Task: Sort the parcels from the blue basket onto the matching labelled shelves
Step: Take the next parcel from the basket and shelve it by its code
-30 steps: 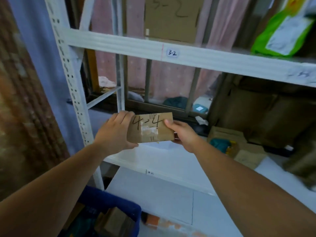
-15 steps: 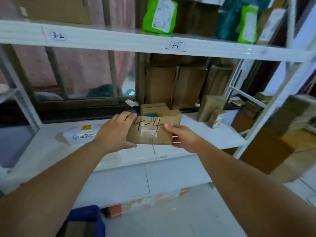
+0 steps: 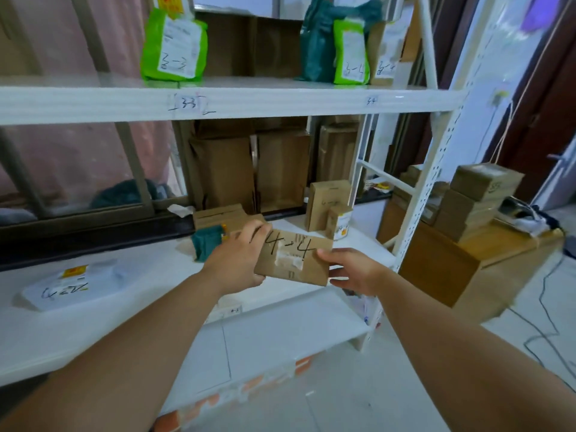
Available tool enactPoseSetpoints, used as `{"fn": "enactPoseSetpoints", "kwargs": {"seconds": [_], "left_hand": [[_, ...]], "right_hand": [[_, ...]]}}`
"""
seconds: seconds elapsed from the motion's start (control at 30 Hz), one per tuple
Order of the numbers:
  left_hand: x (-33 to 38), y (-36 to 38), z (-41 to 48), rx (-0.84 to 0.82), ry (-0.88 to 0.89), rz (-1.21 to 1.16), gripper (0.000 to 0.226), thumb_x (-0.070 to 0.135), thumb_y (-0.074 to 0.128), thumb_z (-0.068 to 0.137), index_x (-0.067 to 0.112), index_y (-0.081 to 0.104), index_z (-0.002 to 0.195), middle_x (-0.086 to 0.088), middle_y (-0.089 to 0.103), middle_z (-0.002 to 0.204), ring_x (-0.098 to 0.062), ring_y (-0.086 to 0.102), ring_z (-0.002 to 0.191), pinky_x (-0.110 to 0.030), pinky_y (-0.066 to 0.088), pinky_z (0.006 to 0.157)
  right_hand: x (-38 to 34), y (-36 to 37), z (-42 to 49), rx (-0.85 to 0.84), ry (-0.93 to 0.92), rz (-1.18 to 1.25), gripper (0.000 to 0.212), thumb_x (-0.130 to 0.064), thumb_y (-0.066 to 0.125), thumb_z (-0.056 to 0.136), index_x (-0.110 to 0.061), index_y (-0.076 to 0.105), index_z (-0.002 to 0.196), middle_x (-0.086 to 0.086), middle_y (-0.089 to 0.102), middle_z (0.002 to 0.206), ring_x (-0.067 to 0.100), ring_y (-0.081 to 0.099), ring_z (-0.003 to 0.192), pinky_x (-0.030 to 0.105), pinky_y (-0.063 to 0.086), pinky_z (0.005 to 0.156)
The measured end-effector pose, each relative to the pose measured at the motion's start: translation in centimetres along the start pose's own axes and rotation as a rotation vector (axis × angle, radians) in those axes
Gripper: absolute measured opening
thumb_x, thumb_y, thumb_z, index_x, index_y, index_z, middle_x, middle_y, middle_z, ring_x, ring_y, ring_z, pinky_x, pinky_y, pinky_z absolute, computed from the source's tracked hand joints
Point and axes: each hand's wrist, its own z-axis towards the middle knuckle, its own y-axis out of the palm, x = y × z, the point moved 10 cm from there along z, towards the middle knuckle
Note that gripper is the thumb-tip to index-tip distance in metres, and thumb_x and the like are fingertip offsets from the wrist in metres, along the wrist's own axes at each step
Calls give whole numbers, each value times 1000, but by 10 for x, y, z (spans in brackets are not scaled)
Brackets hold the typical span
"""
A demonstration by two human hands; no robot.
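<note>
A small cardboard parcel marked "4-4" (image 3: 294,258) is held in front of me by both hands. My left hand (image 3: 237,257) grips its left end, and my right hand (image 3: 353,269) pinches its right end. The parcel hangs just above the front of the lower white shelf (image 3: 156,266), near the rack's right part. Two cardboard boxes (image 3: 328,204) stand on that shelf behind the parcel, toward the right post. The upper shelf beam carries labels "3-3" (image 3: 188,104) and "3-4" (image 3: 371,101). The blue basket is out of view.
A white mailer marked "4-2" (image 3: 68,283) lies on the lower shelf at left. Green and teal bags (image 3: 173,48) stand on the upper shelf. A teal packet and box (image 3: 215,227) sit behind my left hand. Stacked cartons (image 3: 480,201) stand right of the white post (image 3: 420,194).
My view has swung right along the rack, from the "3-2" section to the "3-3" and "3-4" sections. Both hands have carried the "4-4" parcel along; the blue basket has dropped out of view.
</note>
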Motion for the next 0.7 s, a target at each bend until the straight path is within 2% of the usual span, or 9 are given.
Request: {"fn": "enactPoseSetpoints", "kwargs": {"seconds": [0.1, 0.2, 0.27, 0.33, 0.4, 0.47, 0.57, 0.63, 0.7], "left_hand": [[36, 13, 35, -46, 6, -24, 96, 46, 74, 75, 28, 14, 148, 9, 11, 148, -20, 48, 119, -35, 52, 90], [60, 30, 66, -80, -62, -109, 90, 54, 66, 79, 33, 12, 148, 9, 12, 151, -18, 55, 106, -34, 54, 84], [69, 44, 83, -73, -144, -225, 82, 48, 63, 85, 33, 13, 149, 4, 21, 151, -18, 57, 106, -35, 54, 84], [76, 63, 97, -87, -204, -304, 74, 36, 61, 90, 32, 16, 149, -1, 40, 143, -19, 58, 104, -35, 54, 85], [79, 82, 109, -112, -278, -412, 68, 27, 60, 91, 31, 21, 148, -3, 50, 137, -18, 61, 97, -31, 53, 82], [78, 102, 118, -130, -372, -548, 64, 26, 58, 93, 28, 24, 147, -3, 51, 138, -21, 60, 104, -26, 46, 82], [79, 134, 131, -159, -522, -784, 61, 27, 55, 95, 23, 25, 148, -2, 45, 144, -24, 49, 123, -26, 37, 87], [77, 157, 143, -169, -590, -903, 54, 26, 54, 95, 21, 33, 145, -1, 45, 144, -23, 47, 125, -27, 39, 90], [73, 176, 160, -182, -609, -986, 42, 22, 53, 95, 20, 45, 135, -2, 51, 138, -22, 51, 119, -33, 44, 96]], "right_hand": [[-4, -57, 9, 10, -26, -9, 22, -33, 64, 90, -22, 63, 109, 0, 67, 113, 18, 62, 105, 35, 44, 101], [-1, -102, 19, -10, -49, -7, 21, -24, 64, 91, -24, 61, 111, 0, 65, 116, 20, 60, 111, 39, 42, 104], [6, -123, 27, -33, -52, 8, 25, -18, 62, 92, -22, 59, 116, 1, 65, 118, 21, 59, 114, 41, 40, 107], [14, -139, 36, -48, -57, 29, 34, -11, 60, 93, -18, 55, 125, 2, 64, 121, 21, 58, 114, 41, 41, 107], [19, -150, 45, -51, -65, 28, 42, -4, 56, 94, -17, 50, 133, 2, 62, 120, 17, 59, 108, 37, 44, 99], [27, -159, 60, -39, -56, 14, 46, 4, 51, 94, -22, 48, 133, 1, 62, 117, 14, 60, 99, 34, 48, 91], [47, -170, 89, 13, -40, -48, 58, 8, 51, 88, -26, 46, 135, 5, 65, 118, 21, 63, 104, 48, 47, 101], [61, -178, 109, 72, -18, -68, 67, 7, 55, 82, -29, 45, 137, 6, 64, 121, 25, 62, 109, 49, 48, 101], [69, -187, 127, 121, 7, -65, 68, 8, 57, 79, -28, 47, 135, 7, 64, 123, 25, 62, 108, 43, 51, 97]]}}
